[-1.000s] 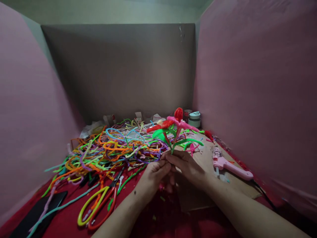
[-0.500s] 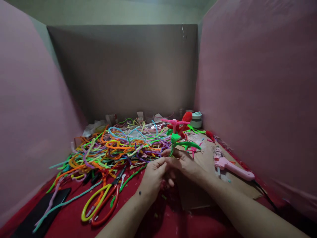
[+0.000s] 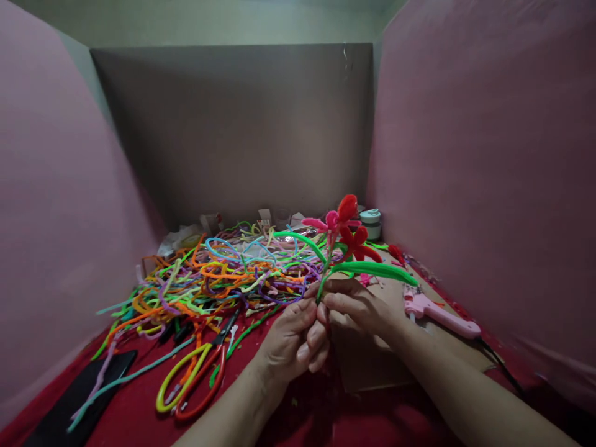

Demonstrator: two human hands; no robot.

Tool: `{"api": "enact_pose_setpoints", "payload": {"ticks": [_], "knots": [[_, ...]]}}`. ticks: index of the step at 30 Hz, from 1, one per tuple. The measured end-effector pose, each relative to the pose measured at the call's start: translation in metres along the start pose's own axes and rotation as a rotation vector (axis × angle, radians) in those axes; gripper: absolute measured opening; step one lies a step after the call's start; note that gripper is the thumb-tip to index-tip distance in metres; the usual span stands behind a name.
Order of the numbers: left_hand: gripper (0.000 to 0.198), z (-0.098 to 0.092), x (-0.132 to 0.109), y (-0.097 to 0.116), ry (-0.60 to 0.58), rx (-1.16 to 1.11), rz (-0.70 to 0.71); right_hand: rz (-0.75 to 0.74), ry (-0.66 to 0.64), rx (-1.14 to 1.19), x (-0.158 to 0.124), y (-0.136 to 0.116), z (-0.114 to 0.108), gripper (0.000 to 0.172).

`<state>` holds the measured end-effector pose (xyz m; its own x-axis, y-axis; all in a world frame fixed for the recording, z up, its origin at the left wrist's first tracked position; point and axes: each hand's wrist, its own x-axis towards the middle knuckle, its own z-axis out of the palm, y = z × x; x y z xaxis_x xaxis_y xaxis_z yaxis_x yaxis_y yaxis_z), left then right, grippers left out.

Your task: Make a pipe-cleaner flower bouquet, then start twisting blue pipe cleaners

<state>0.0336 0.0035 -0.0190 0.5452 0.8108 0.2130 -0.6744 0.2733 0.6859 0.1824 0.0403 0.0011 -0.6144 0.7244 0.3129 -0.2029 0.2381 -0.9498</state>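
A pipe-cleaner flower [image 3: 357, 241] with red and pink blooms and long green leaves stands upright between my hands. My left hand [image 3: 295, 338] is closed, its thumb and fingers round the green stem. From the other side, the fingers of my right hand [image 3: 356, 305] pinch the same stem just under the leaves. One green leaf [image 3: 382, 269] stretches right above my right hand, and another curves off to the left. The stem's lower end is hidden by my fingers.
Tangled coloured pipe cleaners [image 3: 223, 270] cover the table's left and middle. Scissors [image 3: 195, 375] with yellow and red handles lie near a black flat object [image 3: 84, 397]. A pink glue gun [image 3: 440, 315] rests on cardboard [image 3: 372, 372] at right. A pale green-lidded container [image 3: 371, 223] stands behind.
The flower has turned and risen a little, so its red blooms and both long leaves now show more fully. My hands stay together at the stem, with their fingers shifted.
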Motion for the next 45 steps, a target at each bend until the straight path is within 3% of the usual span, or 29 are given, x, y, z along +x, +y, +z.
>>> {"api": "enact_pose_setpoints", "payload": {"ticks": [4,13,17,22,26,29,31,34,36,39,45], "knots": [[0.02,0.001,-0.001,0.001,0.018,-0.02,-0.005,-0.019,0.018,0.05,0.0,-0.003,0.001,0.016],[0.021,0.004,0.001,0.002,0.187,-0.091,-0.066,0.045,0.129,-0.08,-0.009,0.003,-0.007,0.016],[0.02,0.007,-0.001,-0.001,0.123,-0.106,-0.106,0.042,0.18,-0.048,-0.009,0.005,-0.004,0.017],[0.022,0.008,-0.005,-0.005,0.055,-0.152,-0.163,0.125,0.193,0.273,-0.008,0.015,-0.001,0.019],[0.022,0.004,-0.004,-0.008,-0.011,-0.147,-0.202,0.197,0.22,0.365,-0.01,0.019,-0.003,0.016],[0.024,0.0,-0.001,-0.009,0.036,0.065,-0.249,0.171,0.227,0.33,-0.011,0.019,-0.004,0.017],[0.026,-0.001,0.0,-0.01,0.163,0.367,-0.229,0.136,0.266,0.264,-0.012,0.019,-0.005,0.018],[0.023,-0.002,0.0,-0.011,0.388,0.857,-0.043,0.123,0.33,0.076,-0.011,0.016,-0.004,0.022],[0.021,-0.002,0.0,-0.012,0.457,1.017,0.041,0.153,0.348,-0.063,-0.011,0.011,-0.002,0.025],[0.021,-0.002,0.001,-0.013,0.451,0.907,-0.039,0.208,0.325,-0.152,-0.011,0.005,0.001,0.027],[0.016,-0.003,0.005,-0.009,0.348,0.319,-0.131,0.233,0.257,-0.357,-0.016,0.003,-0.009,0.025]]}}
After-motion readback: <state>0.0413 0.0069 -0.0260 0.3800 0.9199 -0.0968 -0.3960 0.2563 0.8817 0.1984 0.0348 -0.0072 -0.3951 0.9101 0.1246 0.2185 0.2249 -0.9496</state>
